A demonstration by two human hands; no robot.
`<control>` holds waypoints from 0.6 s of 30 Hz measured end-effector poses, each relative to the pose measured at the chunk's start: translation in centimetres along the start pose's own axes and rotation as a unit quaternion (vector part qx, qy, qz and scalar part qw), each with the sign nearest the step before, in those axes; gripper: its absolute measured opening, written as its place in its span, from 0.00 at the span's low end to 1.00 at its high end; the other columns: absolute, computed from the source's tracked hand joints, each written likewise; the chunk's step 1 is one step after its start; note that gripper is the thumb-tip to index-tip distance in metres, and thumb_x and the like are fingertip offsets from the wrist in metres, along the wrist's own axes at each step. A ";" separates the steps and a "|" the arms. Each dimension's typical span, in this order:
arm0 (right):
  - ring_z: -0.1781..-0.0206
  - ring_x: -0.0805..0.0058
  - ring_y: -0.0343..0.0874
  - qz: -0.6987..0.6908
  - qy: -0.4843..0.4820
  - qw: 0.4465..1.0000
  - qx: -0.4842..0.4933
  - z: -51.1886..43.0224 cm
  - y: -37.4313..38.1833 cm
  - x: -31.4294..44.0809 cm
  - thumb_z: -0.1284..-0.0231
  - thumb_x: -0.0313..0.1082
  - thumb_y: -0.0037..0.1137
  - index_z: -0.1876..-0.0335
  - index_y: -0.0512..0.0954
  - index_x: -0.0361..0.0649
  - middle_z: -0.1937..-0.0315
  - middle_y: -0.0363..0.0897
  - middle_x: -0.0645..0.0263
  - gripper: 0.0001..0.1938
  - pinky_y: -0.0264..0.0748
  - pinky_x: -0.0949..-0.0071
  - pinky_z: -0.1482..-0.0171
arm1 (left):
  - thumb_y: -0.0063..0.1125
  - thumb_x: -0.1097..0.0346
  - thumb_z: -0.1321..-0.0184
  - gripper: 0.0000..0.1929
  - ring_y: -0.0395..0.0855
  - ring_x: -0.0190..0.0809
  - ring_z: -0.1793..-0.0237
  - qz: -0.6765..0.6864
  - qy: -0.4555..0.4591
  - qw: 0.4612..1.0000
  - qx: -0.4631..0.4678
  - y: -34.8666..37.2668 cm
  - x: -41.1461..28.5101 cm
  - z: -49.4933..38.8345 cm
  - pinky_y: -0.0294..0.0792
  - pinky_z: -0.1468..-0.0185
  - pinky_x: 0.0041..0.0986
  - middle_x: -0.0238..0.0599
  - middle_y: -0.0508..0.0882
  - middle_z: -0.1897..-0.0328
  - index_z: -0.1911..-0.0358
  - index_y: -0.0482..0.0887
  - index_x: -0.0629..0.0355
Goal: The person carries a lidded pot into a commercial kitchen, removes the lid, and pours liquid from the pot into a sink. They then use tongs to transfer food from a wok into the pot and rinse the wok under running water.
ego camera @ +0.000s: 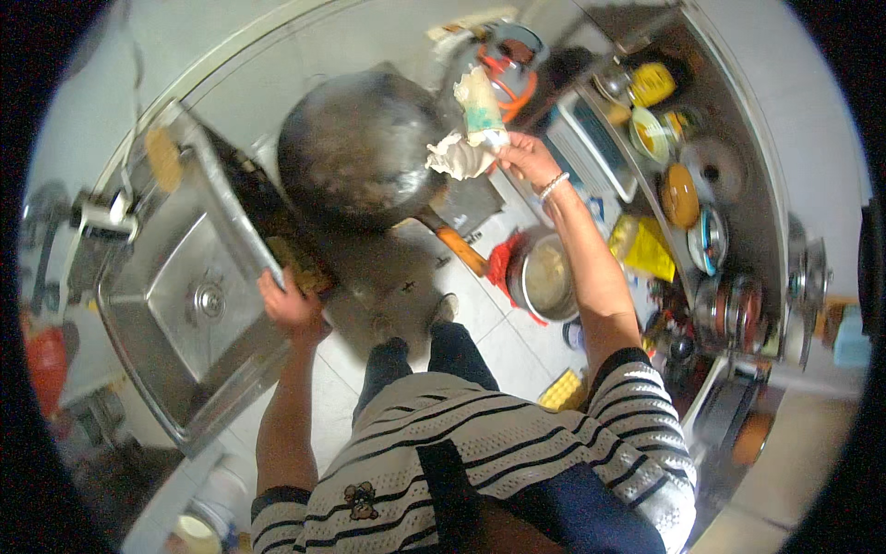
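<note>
My right hand [529,161], with a beaded bracelet at its wrist, pinches a crumpled, torn white wrapper with a green patch [481,118]. The wrapper hangs over the right side of a large dark wok [360,152] with a wooden handle [460,249]. My left hand [294,305] rests with its fingers at the front metal edge of the sink counter [239,211], beside a dark gap; whether it grips the edge is partly hidden. The stainless steel sink [208,301] lies to the left of that hand.
A metal pot with pale contents [547,277] stands by a red plastic bag [504,270] under my right forearm. Shelves at right hold bowls, jars and a yellow packet [644,246]. A yellow object with a cell pattern [562,391] lies low at right. A tan sponge-like pad [163,159] sits behind the sink.
</note>
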State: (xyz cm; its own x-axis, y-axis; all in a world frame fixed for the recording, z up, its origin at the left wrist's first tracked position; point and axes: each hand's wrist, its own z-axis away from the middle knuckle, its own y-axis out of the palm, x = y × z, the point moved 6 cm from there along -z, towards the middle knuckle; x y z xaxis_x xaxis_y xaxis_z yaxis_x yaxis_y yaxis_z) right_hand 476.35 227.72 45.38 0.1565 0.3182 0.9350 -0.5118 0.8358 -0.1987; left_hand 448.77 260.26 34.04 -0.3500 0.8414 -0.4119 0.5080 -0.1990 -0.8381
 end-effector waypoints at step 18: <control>0.63 0.58 0.75 0.298 0.378 0.826 -0.293 21.7 -26.0 -53.4 0.56 0.49 0.52 0.66 0.77 0.46 0.69 0.77 0.56 0.16 0.71 0.64 0.62 | 0.40 0.45 0.43 0.31 0.53 0.55 0.39 -0.113 0.133 0.980 0.100 1.7 5.3 -2.0 0.48 0.39 0.44 0.52 0.55 0.38 0.44 0.59 0.62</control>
State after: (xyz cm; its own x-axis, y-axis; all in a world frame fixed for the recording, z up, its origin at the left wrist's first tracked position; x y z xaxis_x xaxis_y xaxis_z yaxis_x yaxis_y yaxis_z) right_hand 462.98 179.31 6.97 0.6210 0.7544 0.2127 -0.2266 0.4325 -0.8727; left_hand 449.33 265.41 31.13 -0.2051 0.9710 -0.1231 0.2673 -0.0654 -0.9614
